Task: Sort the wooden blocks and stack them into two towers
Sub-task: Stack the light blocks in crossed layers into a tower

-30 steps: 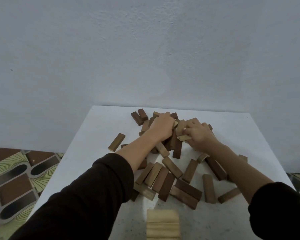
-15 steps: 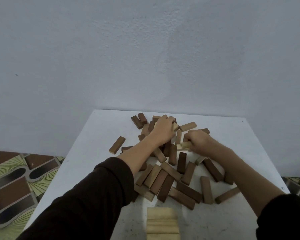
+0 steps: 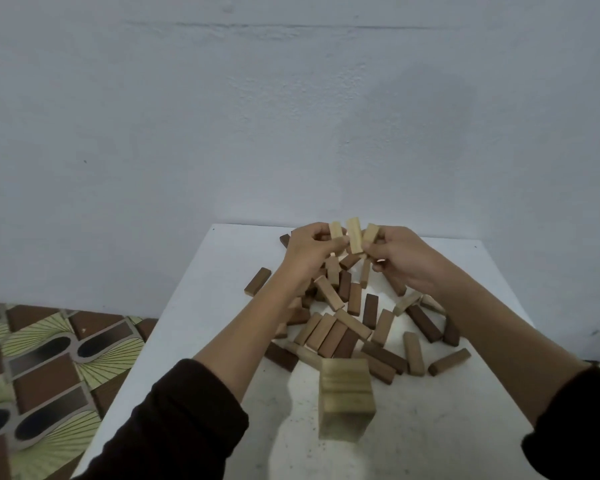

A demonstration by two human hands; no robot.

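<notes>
Three light wooden blocks (image 3: pixel 354 234) stand upright, side by side, raised above the pile at the far middle of the table. My left hand (image 3: pixel 309 249) pinches the left one, and my right hand (image 3: pixel 400 258) pinches the right one; the middle block is held between them. Below lies a loose pile of light and dark blocks (image 3: pixel 347 320). Close to me stands a short tower of light blocks (image 3: pixel 345 398).
The white table (image 3: pixel 201 299) butts against a pale wall. One brown block (image 3: pixel 257 285) lies apart at the left of the pile. Patterned floor tiles (image 3: pixel 49 368) show beyond the table's left edge.
Both hands have risen out of the pile with light blocks and brought them together upright. The view has tilted upward, so more of the near tower shows.
</notes>
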